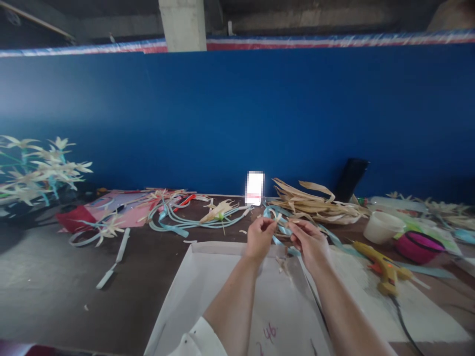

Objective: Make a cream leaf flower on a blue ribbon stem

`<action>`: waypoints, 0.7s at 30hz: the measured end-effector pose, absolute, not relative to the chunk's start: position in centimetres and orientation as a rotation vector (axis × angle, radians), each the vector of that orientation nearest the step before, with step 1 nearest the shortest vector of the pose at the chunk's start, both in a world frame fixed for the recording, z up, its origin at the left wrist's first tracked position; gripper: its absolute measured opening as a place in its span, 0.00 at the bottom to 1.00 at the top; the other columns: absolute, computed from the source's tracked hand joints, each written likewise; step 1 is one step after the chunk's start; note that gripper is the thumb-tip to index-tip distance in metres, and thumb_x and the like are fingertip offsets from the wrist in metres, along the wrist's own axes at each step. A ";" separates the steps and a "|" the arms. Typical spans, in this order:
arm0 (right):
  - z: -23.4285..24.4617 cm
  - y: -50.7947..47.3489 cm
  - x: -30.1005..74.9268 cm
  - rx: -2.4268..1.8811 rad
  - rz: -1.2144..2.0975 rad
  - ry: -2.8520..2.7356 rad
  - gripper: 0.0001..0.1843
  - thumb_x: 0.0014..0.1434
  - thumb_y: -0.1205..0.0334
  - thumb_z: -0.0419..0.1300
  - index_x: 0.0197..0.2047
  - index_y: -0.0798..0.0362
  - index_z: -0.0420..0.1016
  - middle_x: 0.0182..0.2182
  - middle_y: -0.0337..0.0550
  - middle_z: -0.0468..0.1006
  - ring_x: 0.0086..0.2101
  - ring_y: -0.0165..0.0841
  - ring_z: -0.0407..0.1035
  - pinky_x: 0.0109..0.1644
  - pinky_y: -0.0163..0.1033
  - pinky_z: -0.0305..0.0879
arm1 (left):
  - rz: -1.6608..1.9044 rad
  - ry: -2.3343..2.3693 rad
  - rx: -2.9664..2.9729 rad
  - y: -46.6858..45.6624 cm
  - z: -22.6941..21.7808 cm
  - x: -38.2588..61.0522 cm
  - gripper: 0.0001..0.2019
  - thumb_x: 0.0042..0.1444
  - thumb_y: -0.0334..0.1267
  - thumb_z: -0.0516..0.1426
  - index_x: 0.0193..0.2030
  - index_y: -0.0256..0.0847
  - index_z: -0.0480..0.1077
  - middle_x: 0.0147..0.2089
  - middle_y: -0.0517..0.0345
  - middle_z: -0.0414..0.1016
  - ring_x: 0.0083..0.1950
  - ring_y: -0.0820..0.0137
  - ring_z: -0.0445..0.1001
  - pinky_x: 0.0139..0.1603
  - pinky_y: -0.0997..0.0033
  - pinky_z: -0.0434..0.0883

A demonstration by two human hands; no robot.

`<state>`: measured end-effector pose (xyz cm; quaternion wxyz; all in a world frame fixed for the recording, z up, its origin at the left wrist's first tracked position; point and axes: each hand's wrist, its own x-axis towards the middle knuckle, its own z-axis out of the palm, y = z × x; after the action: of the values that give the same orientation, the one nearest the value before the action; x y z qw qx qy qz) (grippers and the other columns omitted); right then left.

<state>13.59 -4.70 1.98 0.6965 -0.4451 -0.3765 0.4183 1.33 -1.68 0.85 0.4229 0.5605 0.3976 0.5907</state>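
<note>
Both hands meet just above the far edge of the white paper sheet (208, 282) that covers the near part of the table. The left hand (260, 238) pinches a small pale husk flower (276, 216) between thumb and fingertips, and the right hand (309, 243) has its fingers closed on the light blue ribbon (284, 232) that runs between the two hands and trails down past the right palm. The step in hand appears to be binding the ribbon around the flower's base. The next move likely calls for keeping the ribbon taut while the right hand leads it around, with the left pinch holding the petals from twisting.

Beyond the sheet's far edge lies a heap of dried husk strips (315, 202), with loose blue ribbon loops (185, 222) to its left. To the right of the sheet a yellow glue gun (382, 267) rests on the table, near a white cup (382, 226) and a pink spool (417, 245).
</note>
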 end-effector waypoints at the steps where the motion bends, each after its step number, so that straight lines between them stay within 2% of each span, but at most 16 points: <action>1: 2.0 -4.7 13.6 -1.000 0.940 -0.843 0.16 0.40 0.56 0.69 0.32 0.54 0.76 0.22 0.36 0.72 0.18 0.22 0.58 0.15 0.27 0.46 | 1.477 0.997 1.390 -1.7 0.9 1.3 0.09 0.49 0.41 0.57 0.31 0.36 0.73 0.29 0.57 0.73 0.31 0.73 0.69 0.34 0.74 0.65; 8: 2.2 -4.9 13.2 -1.105 0.933 -0.837 0.21 0.37 0.54 0.70 0.36 0.51 0.74 0.22 0.33 0.71 0.17 0.22 0.59 0.17 0.28 0.52 | 1.457 0.954 1.359 -2.1 1.3 1.3 0.09 0.47 0.41 0.59 0.30 0.37 0.73 0.29 0.57 0.73 0.31 0.72 0.69 0.34 0.75 0.65; 12: 2.3 -5.0 12.9 -1.158 0.873 -0.869 0.19 0.38 0.52 0.69 0.33 0.52 0.74 0.21 0.34 0.71 0.17 0.23 0.59 0.18 0.29 0.54 | 1.445 0.888 1.270 -2.0 1.4 1.5 0.10 0.46 0.41 0.60 0.29 0.36 0.73 0.27 0.58 0.72 0.28 0.75 0.67 0.31 0.76 0.64; 17: 2.0 -4.7 13.0 -1.187 0.755 -0.909 0.18 0.41 0.50 0.66 0.35 0.52 0.76 0.19 0.34 0.70 0.18 0.25 0.59 0.19 0.31 0.54 | 1.409 0.826 1.109 -1.5 1.0 1.8 0.12 0.44 0.44 0.61 0.30 0.35 0.71 0.22 0.63 0.67 0.20 0.80 0.58 0.22 0.79 0.58; 21: 1.8 -4.5 13.2 -1.205 0.669 -0.973 0.19 0.44 0.49 0.65 0.37 0.52 0.77 0.20 0.35 0.70 0.19 0.26 0.58 0.20 0.32 0.54 | 1.377 0.773 1.044 -1.7 1.3 1.8 0.13 0.43 0.45 0.62 0.29 0.35 0.70 0.22 0.62 0.67 0.21 0.80 0.60 0.22 0.79 0.60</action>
<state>13.16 -4.52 1.78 0.6648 -0.5336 -0.4308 0.2963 1.84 -1.67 1.30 0.5845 0.4477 0.3314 0.5900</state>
